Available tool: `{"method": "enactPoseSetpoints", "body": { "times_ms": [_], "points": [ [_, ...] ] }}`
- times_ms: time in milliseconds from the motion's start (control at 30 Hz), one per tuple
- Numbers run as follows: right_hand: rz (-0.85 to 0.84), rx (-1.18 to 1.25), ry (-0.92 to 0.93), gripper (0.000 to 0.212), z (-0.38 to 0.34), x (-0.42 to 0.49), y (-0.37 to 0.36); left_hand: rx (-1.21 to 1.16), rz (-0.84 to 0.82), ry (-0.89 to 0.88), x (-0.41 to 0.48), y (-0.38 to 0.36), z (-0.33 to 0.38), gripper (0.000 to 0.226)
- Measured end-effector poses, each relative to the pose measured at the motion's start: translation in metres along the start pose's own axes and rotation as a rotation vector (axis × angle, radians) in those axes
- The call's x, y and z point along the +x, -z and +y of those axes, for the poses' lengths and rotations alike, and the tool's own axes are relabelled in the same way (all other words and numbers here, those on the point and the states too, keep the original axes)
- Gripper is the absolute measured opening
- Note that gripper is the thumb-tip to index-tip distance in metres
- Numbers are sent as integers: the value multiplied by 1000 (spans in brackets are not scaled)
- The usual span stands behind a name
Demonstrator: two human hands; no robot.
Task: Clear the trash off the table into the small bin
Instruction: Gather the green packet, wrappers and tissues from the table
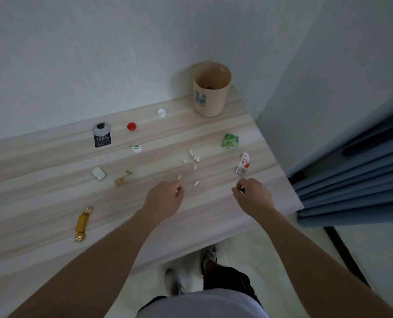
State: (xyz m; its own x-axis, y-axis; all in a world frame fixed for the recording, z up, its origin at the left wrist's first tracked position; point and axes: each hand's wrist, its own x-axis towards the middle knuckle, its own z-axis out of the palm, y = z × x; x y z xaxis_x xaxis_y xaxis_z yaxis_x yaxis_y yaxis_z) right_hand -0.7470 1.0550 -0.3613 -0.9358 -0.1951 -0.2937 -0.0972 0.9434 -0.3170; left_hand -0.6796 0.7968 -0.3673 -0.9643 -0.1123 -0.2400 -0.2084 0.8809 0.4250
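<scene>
Both hands pinch small scraps, the left hand (165, 198) a white bit, the right hand (253, 195) a dark one, above scattered light white paper crumbs (194, 157) on the pale wooden counter (53, 198), best nipped fingertip-wise, the tan paper cup bin (210, 95) standing well apart.

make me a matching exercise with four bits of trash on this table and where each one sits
Things:
1. red cap
2. gold candy
3. green wrapper
4. white scraps

Places:
A. near the table's right edge, below the bin
B. middle of the table, just beyond the hands
C. far side, right of the black-and-silver label
D. near left, closest to the person

Pairs: 1-C, 2-D, 3-A, 4-B
</scene>
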Motion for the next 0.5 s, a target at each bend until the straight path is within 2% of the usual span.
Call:
{"method": "enactPoseSetpoints", "body": {
  "times_ms": [100,233,500],
  "points": [
    [-10,-18,-34,25,11,22,9,-6,16,-27,28,0,11,15],
    [-15,24,-63,21,28,55,17,-58,38,-57,68,-5,28,24],
    [-135,60,-71,49,50,112,19,-55,-9,-69,144,-14,68,40]
  ]
}}
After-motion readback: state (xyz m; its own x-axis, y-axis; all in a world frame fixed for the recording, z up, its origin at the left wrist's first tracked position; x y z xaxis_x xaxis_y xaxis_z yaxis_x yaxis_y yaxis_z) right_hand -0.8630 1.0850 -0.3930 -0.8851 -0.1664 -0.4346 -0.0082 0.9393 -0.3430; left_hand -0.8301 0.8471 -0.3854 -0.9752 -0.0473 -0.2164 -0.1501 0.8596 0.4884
